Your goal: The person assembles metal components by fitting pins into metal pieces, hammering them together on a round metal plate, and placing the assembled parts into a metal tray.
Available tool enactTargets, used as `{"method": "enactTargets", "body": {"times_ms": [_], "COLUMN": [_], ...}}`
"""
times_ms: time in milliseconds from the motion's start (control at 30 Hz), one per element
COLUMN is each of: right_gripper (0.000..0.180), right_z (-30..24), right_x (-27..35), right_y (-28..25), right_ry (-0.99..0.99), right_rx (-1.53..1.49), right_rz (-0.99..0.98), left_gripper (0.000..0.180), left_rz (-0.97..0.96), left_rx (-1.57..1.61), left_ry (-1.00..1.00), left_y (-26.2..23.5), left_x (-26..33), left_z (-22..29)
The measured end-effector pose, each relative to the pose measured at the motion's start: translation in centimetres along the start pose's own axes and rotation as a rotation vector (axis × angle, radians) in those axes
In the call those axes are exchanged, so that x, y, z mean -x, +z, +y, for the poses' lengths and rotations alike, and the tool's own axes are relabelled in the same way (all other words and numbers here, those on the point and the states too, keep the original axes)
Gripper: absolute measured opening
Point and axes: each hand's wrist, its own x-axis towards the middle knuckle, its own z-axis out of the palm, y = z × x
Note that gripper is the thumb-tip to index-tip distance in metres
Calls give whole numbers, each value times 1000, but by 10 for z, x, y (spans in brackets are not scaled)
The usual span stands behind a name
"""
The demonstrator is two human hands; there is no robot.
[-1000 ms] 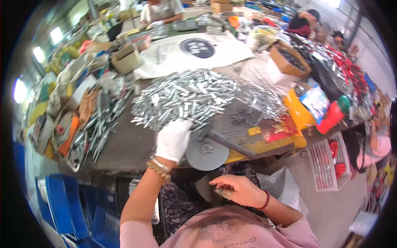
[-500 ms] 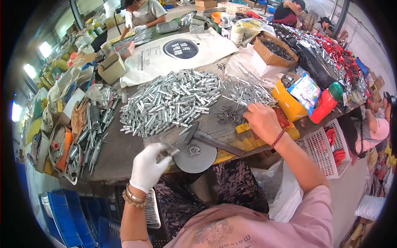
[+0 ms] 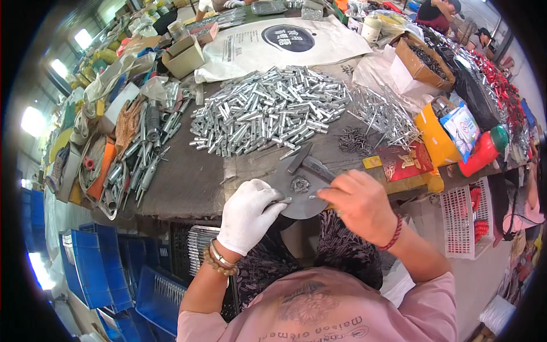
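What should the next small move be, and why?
Probably bring the right hand toward the gloved left hand, which seems to pinch a small metal piece by the grey disc, its end facing the right fingertips, close but apart.

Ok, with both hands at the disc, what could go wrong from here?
The gloved left hand seems to pinch a small metal piece in its fingertips, so it could slip. The hammer lies partly over the grey disc, close by the bare right hand, so a bump might shift it. The silvery pile spreads nearly to the disc, so a stray piece might roll onto it.
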Motion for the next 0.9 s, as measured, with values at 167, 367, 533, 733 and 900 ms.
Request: {"method": "enactTargets", "body": {"times_ms": [167, 367, 533, 733, 900], "right_gripper": [22, 22, 21, 11, 21], "right_z": [-13, -12, -11, -8, -9], "right_x": [-5, -9, -10, -14, -14], "right_y": [21, 30, 34, 34, 35], "right_ry": [4, 15, 20, -32, -39], "right_rx": [-12, -81, -99, -87, -84], "right_rz": [11, 14, 14, -24, -60], "left_gripper": [13, 17, 19, 19, 20], "left_rz": [31, 63, 67, 72, 75], "left_rx": [-23, -102, -74, -66, -16], "left_ry": [-9, 6, 26, -4, -11], "left_y": [3, 4, 7, 10, 11], "left_x": [7, 11, 11, 14, 13], "left_z": [0, 1, -1, -2, -1]}}
